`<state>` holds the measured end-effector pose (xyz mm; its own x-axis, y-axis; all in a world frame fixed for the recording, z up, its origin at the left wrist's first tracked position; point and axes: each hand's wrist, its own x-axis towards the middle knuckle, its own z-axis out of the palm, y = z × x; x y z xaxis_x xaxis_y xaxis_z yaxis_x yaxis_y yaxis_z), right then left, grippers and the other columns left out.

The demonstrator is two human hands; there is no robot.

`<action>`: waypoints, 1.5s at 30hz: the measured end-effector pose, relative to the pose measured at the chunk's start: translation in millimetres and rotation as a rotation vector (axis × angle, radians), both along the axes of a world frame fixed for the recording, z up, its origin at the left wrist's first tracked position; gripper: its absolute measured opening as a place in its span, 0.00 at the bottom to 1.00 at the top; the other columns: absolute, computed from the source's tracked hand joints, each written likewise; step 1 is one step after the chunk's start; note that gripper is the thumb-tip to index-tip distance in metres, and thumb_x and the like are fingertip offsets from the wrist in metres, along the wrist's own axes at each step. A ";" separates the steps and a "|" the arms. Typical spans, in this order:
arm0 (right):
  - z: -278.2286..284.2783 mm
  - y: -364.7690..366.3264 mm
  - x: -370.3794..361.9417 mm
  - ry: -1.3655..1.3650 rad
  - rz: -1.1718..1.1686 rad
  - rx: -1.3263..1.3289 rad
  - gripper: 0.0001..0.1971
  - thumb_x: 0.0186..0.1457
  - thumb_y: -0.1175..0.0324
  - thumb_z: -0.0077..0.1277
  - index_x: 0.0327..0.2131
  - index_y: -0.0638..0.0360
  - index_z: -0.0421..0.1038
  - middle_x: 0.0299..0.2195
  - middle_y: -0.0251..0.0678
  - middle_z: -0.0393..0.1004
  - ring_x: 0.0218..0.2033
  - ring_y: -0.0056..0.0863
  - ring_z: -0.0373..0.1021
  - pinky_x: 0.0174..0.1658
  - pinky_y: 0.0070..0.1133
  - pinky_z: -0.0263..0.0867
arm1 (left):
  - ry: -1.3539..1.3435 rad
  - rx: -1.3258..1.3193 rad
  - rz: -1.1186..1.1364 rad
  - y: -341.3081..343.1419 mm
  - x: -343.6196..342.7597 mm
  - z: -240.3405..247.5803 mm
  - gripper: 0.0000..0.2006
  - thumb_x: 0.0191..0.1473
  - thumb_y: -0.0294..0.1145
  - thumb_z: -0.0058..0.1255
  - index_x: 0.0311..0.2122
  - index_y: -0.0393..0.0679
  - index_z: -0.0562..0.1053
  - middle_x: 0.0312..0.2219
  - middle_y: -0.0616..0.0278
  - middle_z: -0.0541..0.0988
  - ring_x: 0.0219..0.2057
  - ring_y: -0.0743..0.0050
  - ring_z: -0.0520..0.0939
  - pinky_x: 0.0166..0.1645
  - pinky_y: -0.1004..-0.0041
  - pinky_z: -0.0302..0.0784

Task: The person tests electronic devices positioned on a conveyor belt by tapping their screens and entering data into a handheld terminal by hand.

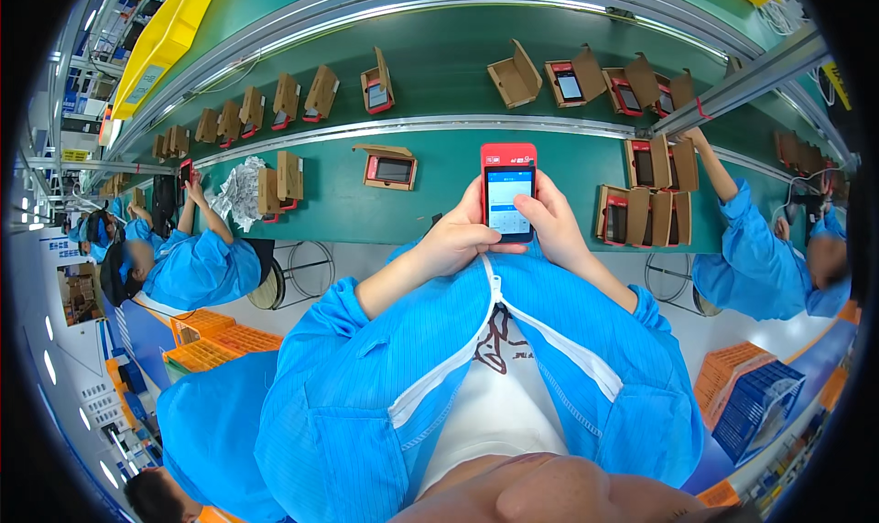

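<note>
Both my hands hold a red and black handheld touchscreen terminal (509, 183) upright in front of my chest, its lit screen facing me with a keypad on its lower half. My left hand (461, 236) wraps the left side, its thumb lying by the lower edge of the screen. Round the right side is my right hand (556, 223), with the thumb over the middle of the screen. The fingers behind the terminal are mostly hidden. Just beyond and to the left, an open cardboard box (389, 168) with a similar terminal inside lies on the green bench (330, 198).
Several boxed terminals (644, 216) stand at the right of the bench. Behind a metal rail, a row of open boxes (568, 84) sits on a green conveyor. Crumpled paper (240, 193) lies left. Co-workers in blue (206, 266) sit on either side. Orange crates (215, 332) stand behind.
</note>
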<state>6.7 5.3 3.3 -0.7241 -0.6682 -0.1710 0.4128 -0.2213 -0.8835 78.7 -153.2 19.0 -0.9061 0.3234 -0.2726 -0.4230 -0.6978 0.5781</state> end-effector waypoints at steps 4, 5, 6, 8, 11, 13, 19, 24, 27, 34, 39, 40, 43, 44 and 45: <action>-0.1 0.5 0.7 0.013 -0.003 -0.022 0.20 0.58 0.65 0.44 0.51 0.65 0.58 0.44 0.38 0.68 0.45 0.22 0.66 0.48 0.21 0.63 | -0.010 -0.027 0.000 1.7 -0.4 1.4 0.43 0.45 0.12 0.37 0.63 0.55 0.34 0.59 0.52 0.51 0.57 0.49 0.64 0.52 0.51 0.71; 1.2 0.4 0.9 0.010 -0.006 -0.017 0.20 0.58 0.66 0.44 0.51 0.65 0.58 0.44 0.38 0.68 0.44 0.21 0.66 0.47 0.21 0.64 | 0.001 -0.023 -0.001 1.7 0.3 0.5 0.43 0.45 0.13 0.37 0.63 0.55 0.34 0.59 0.52 0.51 0.57 0.49 0.64 0.53 0.51 0.71; 2.0 0.4 1.1 0.008 -0.009 -0.011 0.19 0.58 0.66 0.44 0.51 0.65 0.58 0.43 0.38 0.69 0.43 0.21 0.66 0.47 0.20 0.64 | 0.012 -0.019 -0.002 1.5 0.9 -0.3 0.43 0.46 0.13 0.37 0.63 0.56 0.34 0.59 0.52 0.51 0.57 0.49 0.63 0.53 0.51 0.70; 2.4 -0.2 1.8 -0.009 -0.016 -0.008 0.19 0.58 0.66 0.44 0.50 0.64 0.59 0.43 0.37 0.69 0.43 0.21 0.67 0.46 0.20 0.64 | 0.023 -0.004 -0.011 0.3 2.1 -1.9 0.44 0.46 0.13 0.38 0.63 0.56 0.32 0.59 0.53 0.51 0.57 0.52 0.63 0.53 0.52 0.71; 1.7 -2.6 4.1 -0.039 -0.045 0.007 0.17 0.59 0.66 0.43 0.49 0.64 0.61 0.42 0.36 0.69 0.42 0.20 0.67 0.46 0.20 0.65 | 0.047 -0.001 -0.022 0.7 3.4 -0.3 0.45 0.47 0.15 0.40 0.63 0.56 0.31 0.59 0.54 0.52 0.58 0.54 0.62 0.53 0.52 0.71; 1.9 -4.1 4.9 -0.052 -0.066 0.017 0.17 0.59 0.66 0.43 0.49 0.64 0.61 0.42 0.36 0.70 0.42 0.19 0.67 0.45 0.19 0.65 | 0.061 -0.014 -0.023 0.3 3.6 0.2 0.45 0.47 0.15 0.40 0.63 0.56 0.31 0.59 0.54 0.52 0.58 0.54 0.62 0.53 0.52 0.71; 1.9 -5.0 5.0 -0.049 -0.065 0.010 0.17 0.59 0.65 0.42 0.49 0.63 0.61 0.42 0.36 0.69 0.42 0.20 0.67 0.46 0.19 0.64 | -0.026 -0.053 -0.012 -1.2 2.7 0.9 0.44 0.47 0.15 0.40 0.63 0.56 0.33 0.59 0.53 0.53 0.57 0.52 0.64 0.53 0.52 0.70; -2.1 -4.2 2.0 -0.058 -0.019 -0.002 0.20 0.58 0.66 0.44 0.51 0.64 0.58 0.44 0.38 0.68 0.45 0.22 0.66 0.48 0.21 0.63 | 0.021 -0.006 -0.026 -4.5 2.6 -2.5 0.46 0.45 0.15 0.41 0.63 0.55 0.30 0.58 0.53 0.52 0.57 0.54 0.62 0.52 0.53 0.72; 0.1 -1.2 -0.6 0.022 0.040 0.033 0.22 0.56 0.68 0.45 0.52 0.65 0.56 0.46 0.39 0.67 0.46 0.23 0.66 0.49 0.23 0.63 | 0.026 0.029 0.012 -4.6 2.3 -4.0 0.47 0.44 0.15 0.42 0.63 0.55 0.30 0.58 0.52 0.51 0.58 0.53 0.62 0.52 0.53 0.72; -3.2 -5.1 -2.7 0.077 0.064 0.107 0.22 0.55 0.69 0.46 0.52 0.66 0.56 0.46 0.40 0.67 0.46 0.24 0.66 0.50 0.23 0.62 | 0.019 0.033 0.000 -9.3 -0.6 -6.0 0.47 0.44 0.15 0.41 0.63 0.55 0.31 0.58 0.52 0.51 0.58 0.52 0.62 0.51 0.52 0.72; -6.0 -12.1 -3.7 -0.091 -0.008 0.032 0.17 0.58 0.67 0.43 0.49 0.64 0.62 0.44 0.38 0.68 0.45 0.21 0.66 0.48 0.21 0.63 | 0.017 0.001 -0.013 -12.4 -0.5 -5.2 0.47 0.43 0.16 0.43 0.63 0.55 0.32 0.59 0.52 0.50 0.58 0.52 0.60 0.52 0.52 0.71; -7.0 -14.5 -3.4 -0.092 -0.008 0.032 0.17 0.58 0.67 0.43 0.49 0.64 0.62 0.44 0.38 0.68 0.45 0.21 0.66 0.48 0.21 0.63 | 0.016 0.002 -0.014 -13.6 -0.9 -5.2 0.47 0.43 0.16 0.43 0.63 0.55 0.32 0.59 0.52 0.50 0.58 0.52 0.60 0.52 0.52 0.71; -11.3 -17.8 -3.5 -0.025 -0.038 0.058 0.16 0.60 0.65 0.41 0.48 0.63 0.62 0.42 0.37 0.69 0.42 0.20 0.66 0.45 0.19 0.64 | 0.033 0.008 -0.002 -16.1 -1.9 -7.5 0.47 0.43 0.18 0.46 0.63 0.54 0.32 0.58 0.52 0.52 0.57 0.53 0.62 0.50 0.55 0.74; -12.3 -15.2 -4.4 -0.008 -0.051 0.087 0.16 0.60 0.64 0.40 0.48 0.63 0.62 0.41 0.36 0.69 0.41 0.19 0.66 0.44 0.18 0.64 | 0.033 0.009 0.000 -16.8 -2.3 -9.0 0.47 0.43 0.18 0.46 0.63 0.54 0.32 0.58 0.52 0.52 0.57 0.53 0.62 0.50 0.55 0.74; -13.1 -13.0 -4.7 0.009 -0.063 0.115 0.17 0.61 0.63 0.39 0.48 0.63 0.62 0.40 0.36 0.69 0.39 0.19 0.66 0.43 0.17 0.64 | 0.047 0.002 0.016 -17.8 -2.6 -10.7 0.47 0.43 0.19 0.46 0.63 0.54 0.33 0.57 0.52 0.53 0.56 0.54 0.64 0.47 0.58 0.76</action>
<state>2.0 -7.7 -9.8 -0.7661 -0.5973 -0.2375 0.3933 -0.1435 -0.9081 76.1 -171.0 8.3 -0.9232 0.3090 -0.2285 -0.3836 -0.7058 0.5955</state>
